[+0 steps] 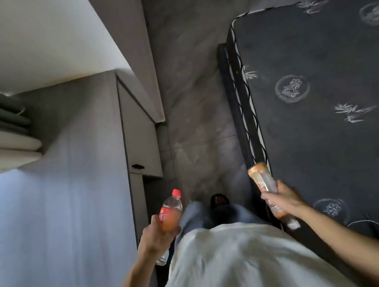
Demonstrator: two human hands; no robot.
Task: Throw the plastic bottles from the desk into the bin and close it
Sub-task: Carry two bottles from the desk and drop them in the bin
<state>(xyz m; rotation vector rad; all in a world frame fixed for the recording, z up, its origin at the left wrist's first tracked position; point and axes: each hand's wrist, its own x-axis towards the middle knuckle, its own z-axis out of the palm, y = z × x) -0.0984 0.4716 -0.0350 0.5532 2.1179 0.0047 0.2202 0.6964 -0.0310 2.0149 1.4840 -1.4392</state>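
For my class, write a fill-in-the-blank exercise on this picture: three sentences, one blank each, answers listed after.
1. The left hand holds a bottle with a ____ cap.
2. The right hand holds a bottle with an orange label beside the dark ____.
3. In total, the person carries ____ bottles.

Missing words: red; mattress; two
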